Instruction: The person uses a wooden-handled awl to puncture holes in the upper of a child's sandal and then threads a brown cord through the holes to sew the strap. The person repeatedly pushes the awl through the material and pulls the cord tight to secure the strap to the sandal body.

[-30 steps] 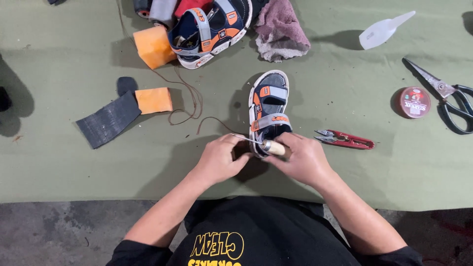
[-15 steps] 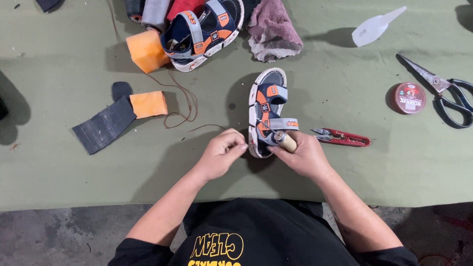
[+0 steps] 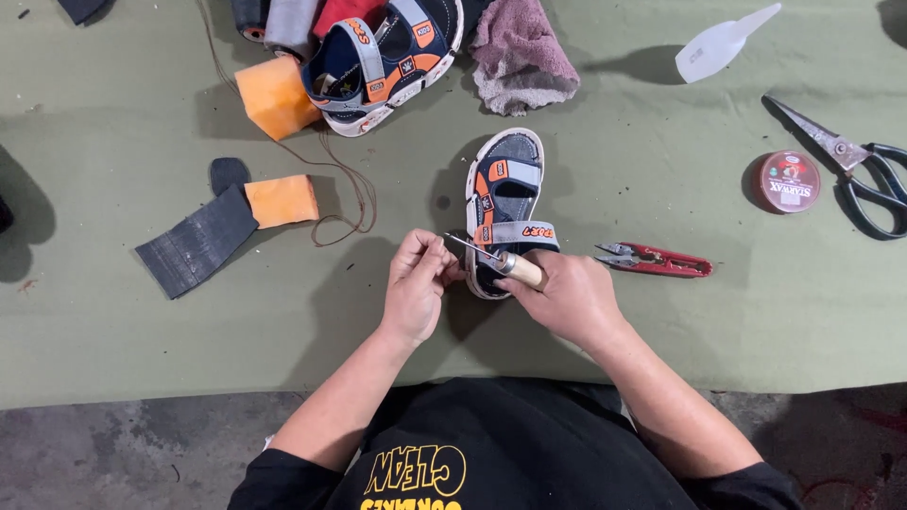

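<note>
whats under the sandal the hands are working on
The sandal lies sole down on the green table cover, which shows all round it. Its heel end is covered by the left hand and the right hand holding an awl, so nothing under there shows.

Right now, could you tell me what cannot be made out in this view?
- Awl tip: hidden by left hand.
- Sandal heel: covered by both hands; right hand over it.
- Scissors handles: cut off by right edge.
- Thread at the fingers: too thin to see.
</note>
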